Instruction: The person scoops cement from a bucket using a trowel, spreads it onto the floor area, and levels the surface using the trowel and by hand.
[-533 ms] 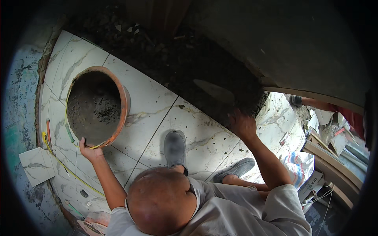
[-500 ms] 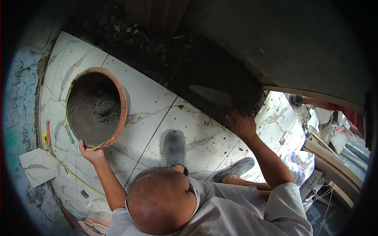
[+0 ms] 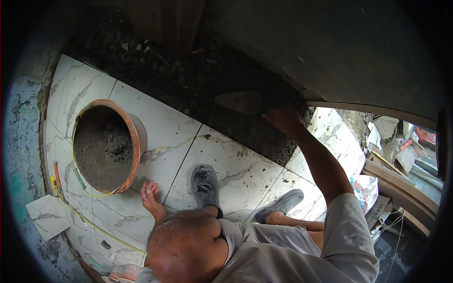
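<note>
My right hand [image 3: 284,119] is closed round the handle end of a pointed trowel [image 3: 239,102], whose flat blade lies over a dark bed of wet mortar [image 3: 278,148]. Shadow hides most of the handle. My left hand [image 3: 151,197] holds nothing; its fingers are loosely bent and apart, just above the tiled floor. Beside it, to the left, an orange-rimmed bucket [image 3: 138,155] leans with its mouth toward me, grey mortar [image 3: 101,151] inside. A thin yellow cord with a green grip [image 3: 79,179] runs along the bucket's rim.
White marbled tiles [image 3: 165,127] cover the floor up to the mortar's straight edge. A loose tile [image 3: 48,217] lies by the blue-green wall [image 3: 21,160]. Broken tile pieces [image 3: 138,47] lie in the dark far area. Wooden boards [image 3: 401,200] and a striped sack [image 3: 365,188] are at the right.
My left hand has let go of the bucket's rim and drawn back to the right. My right hand and the trowel have moved farther away over the mortar.
</note>
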`<move>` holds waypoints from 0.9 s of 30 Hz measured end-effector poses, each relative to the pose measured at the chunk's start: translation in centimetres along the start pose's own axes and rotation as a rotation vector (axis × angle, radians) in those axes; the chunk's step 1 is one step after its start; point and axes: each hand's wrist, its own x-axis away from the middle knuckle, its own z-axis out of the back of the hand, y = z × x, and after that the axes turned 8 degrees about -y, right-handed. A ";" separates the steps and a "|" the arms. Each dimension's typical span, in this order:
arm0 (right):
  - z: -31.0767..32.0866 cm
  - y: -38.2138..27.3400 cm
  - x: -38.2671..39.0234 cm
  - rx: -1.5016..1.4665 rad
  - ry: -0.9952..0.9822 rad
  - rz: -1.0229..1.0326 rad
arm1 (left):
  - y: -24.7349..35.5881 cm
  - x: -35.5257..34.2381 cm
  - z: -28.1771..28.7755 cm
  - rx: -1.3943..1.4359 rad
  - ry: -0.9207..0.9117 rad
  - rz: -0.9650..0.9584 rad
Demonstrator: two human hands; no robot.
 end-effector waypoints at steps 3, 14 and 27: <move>1.0 1.6 -1.3 -0.052 0.004 -0.062 | 0.2 0.4 -2.6 -0.100 -0.210 -0.058; 1.7 6.1 -5.2 -0.145 0.111 -0.208 | 0.0 1.7 -6.9 -0.299 -0.487 -0.211; -10.9 2.1 -3.0 -0.380 0.282 -0.345 | -0.3 2.8 -11.1 -0.540 -0.828 -0.540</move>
